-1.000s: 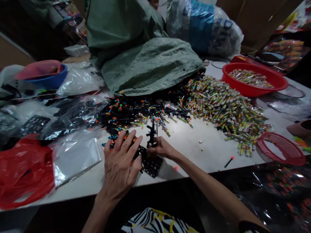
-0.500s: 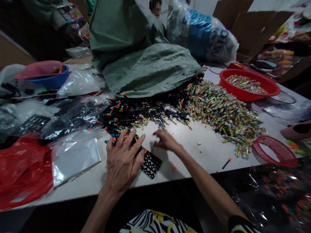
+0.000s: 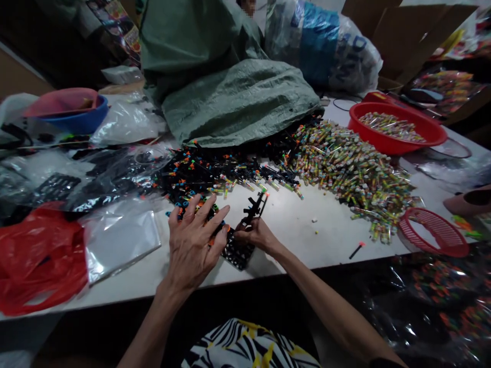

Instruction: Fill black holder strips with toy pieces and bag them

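My left hand (image 3: 195,232) lies palm down with its fingers spread over the left part of a black tray with rows of holes (image 3: 238,255). Blue and orange ringed pieces (image 3: 184,203) show around its fingertips. Just to the right, my right hand (image 3: 259,234) pinches a small black toy gun (image 3: 253,207) with an orange-red tip. It is held above the tray's upper right corner. A heap of black toy parts (image 3: 192,171) with orange, blue and green bits lies behind both hands. What is under my left palm is hidden.
Clear tubes with coloured contents form a large pile (image 3: 345,168) at right, near a red basin (image 3: 399,145) and a pink-red basket (image 3: 433,232). A green sack (image 3: 238,102) stands behind. Plastic sleeves (image 3: 123,240) and a red bag (image 3: 38,260) lie at left. One loose piece (image 3: 356,250) rests near the front edge.
My right hand, empty-looking earlier and reaching beside the heap, now grips a black toy gun and has come down towards the tray. My left hand stays almost in place.
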A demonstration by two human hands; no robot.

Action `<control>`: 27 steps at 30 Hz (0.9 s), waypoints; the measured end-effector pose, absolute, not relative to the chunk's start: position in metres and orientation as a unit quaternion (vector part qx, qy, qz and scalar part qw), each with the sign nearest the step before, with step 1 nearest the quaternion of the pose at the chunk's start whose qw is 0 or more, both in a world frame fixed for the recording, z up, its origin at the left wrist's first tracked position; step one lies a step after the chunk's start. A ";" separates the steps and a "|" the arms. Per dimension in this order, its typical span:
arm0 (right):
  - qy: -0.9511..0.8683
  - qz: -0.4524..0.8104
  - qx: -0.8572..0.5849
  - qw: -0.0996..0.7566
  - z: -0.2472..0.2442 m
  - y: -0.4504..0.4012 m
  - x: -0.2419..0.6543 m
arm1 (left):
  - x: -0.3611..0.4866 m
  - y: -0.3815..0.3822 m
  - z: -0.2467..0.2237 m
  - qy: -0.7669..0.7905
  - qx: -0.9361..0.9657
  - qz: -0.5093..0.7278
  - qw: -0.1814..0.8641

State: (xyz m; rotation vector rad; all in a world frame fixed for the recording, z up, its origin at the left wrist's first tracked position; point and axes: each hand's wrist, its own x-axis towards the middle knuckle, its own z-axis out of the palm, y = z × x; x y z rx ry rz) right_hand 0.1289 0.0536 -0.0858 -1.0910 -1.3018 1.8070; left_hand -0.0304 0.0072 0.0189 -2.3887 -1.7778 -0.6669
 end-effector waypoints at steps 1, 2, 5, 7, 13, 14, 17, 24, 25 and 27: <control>-0.474 0.687 -0.422 0.354 -0.090 0.055 0.123 | -0.031 0.007 0.019 -0.581 -0.783 -0.220 0.043; -0.453 0.678 -0.432 0.384 -0.095 0.059 0.119 | -0.031 0.006 0.018 -0.579 -0.783 -0.221 0.042; -0.457 0.641 -0.457 0.414 -0.103 0.075 0.110 | -0.033 0.005 0.016 -0.575 -0.783 -0.232 0.041; -0.545 0.610 -0.449 0.360 -0.102 0.083 0.108 | -0.035 0.004 0.015 -0.570 -0.786 -0.233 0.045; -0.823 0.331 -0.449 0.108 -0.075 0.078 0.101 | -0.036 0.010 0.014 -0.562 -0.799 -0.208 0.052; -0.841 0.296 -0.445 0.090 -0.072 0.078 0.099 | -0.036 0.011 0.014 -0.561 -0.800 -0.208 0.055; -0.858 0.286 -0.425 0.015 -0.064 0.096 0.104 | -0.037 0.013 0.015 -0.558 -0.803 -0.201 0.057; -0.732 0.230 -0.640 0.050 -0.043 0.189 0.155 | -0.030 0.022 0.017 -0.589 -0.781 -0.193 0.080; -0.725 0.234 -0.646 0.057 -0.043 0.192 0.160 | -0.029 0.024 0.018 -0.594 -0.778 -0.190 0.080; -0.708 0.257 -0.654 0.072 -0.047 0.185 0.166 | -0.027 0.027 0.018 -0.599 -0.773 -0.191 0.080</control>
